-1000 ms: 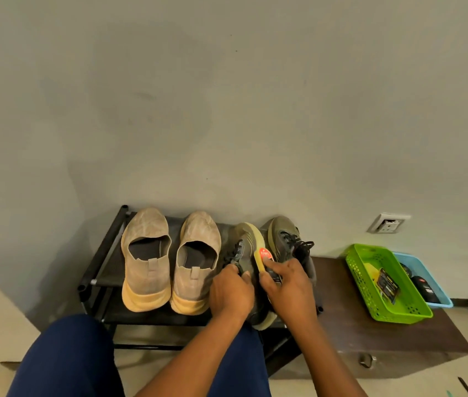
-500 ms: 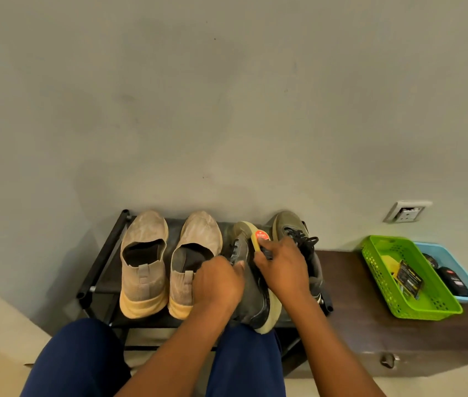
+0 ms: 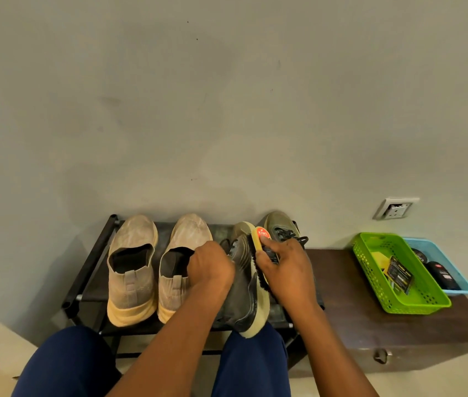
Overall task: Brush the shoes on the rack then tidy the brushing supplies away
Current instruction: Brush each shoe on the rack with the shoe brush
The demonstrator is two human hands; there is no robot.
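On the black shoe rack (image 3: 89,270) stand two beige slip-on shoes (image 3: 132,267), side by side at the left. My left hand (image 3: 210,267) grips a dark olive sneaker (image 3: 241,293), tipped on its side with its pale sole facing right. My right hand (image 3: 287,270) holds a wooden shoe brush (image 3: 260,239) with a red label, its black bristles pressed against that sneaker's side. The matching olive sneaker (image 3: 280,227) stands upright behind my right hand, partly hidden.
A dark wooden bench (image 3: 356,316) adjoins the rack on the right. It bears a green basket (image 3: 427,303) holding a yellow cloth and a black packet, and a blue basket (image 3: 456,277) with dark tins. A wall socket (image 3: 394,208) is above. My knees are below.
The brush has slid along the sneaker's side, back toward me from near the toe. My left hand keeps its grip on the shoe. The view has shifted slightly.
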